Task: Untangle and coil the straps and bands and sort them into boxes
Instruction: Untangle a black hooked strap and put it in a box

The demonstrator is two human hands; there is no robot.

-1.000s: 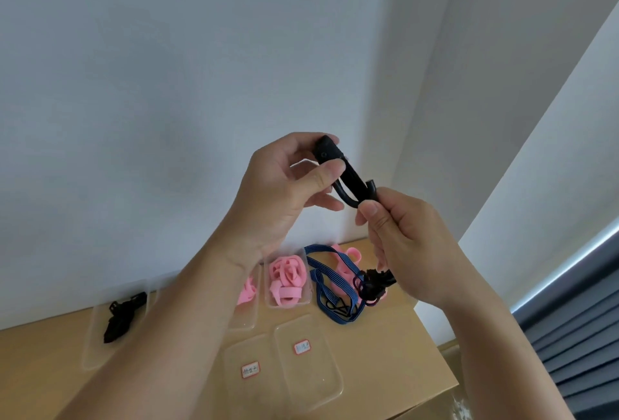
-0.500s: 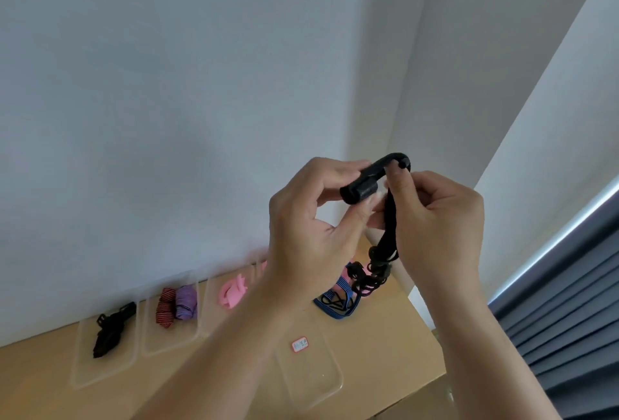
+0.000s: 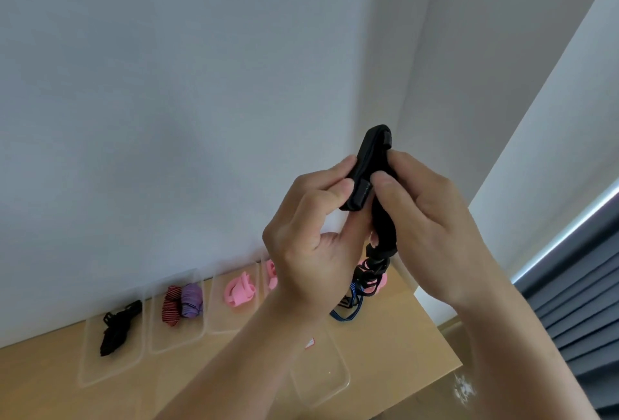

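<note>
Black webbing makes up the black strap [image 3: 370, 165], held just right of the frame's centre, in front of the white wall [image 3: 201, 84] and well above the wooden surface [image 3: 50, 386]. Its upper end is folded into a narrow loop standing above the fingertips; a thicker black end piece [image 3: 359, 194] shows between the two thumbs. Left hand [image 3: 311, 235]: thumb and curled fingers pinch the folded strap from the left. Right hand [image 3: 432, 218]: thumb and forefinger pinch the same strap from the right, the other fingers out of sight. Below the hands the strap runs down into a hanging black tangle [image 3: 376, 260], which overlaps pink bands [image 3: 376, 285] and a blue striped strap [image 3: 350, 310]; whether those two hang or lie on the surface cannot be told. Along the wall, at lower left, stands a row of clear boxes. Leftmost box [image 3: 97, 369]: a bundled black band [image 3: 117, 326]. Second box [image 3: 174, 336]: a red-striped roll [image 3: 171, 307] and a purple roll [image 3: 191, 300], touching. Third box [image 3: 227, 322]: a pink coil [image 3: 239, 292]. Beyond it more pink shows, largely hidden by the left wrist. Front box [image 3: 321, 382], at lower centre: partly covered by the left forearm, with a red-edged label [image 3: 311, 342] at its far end. Dark pleated curtain [image 3: 582, 319] fills the lower right corner.
</note>
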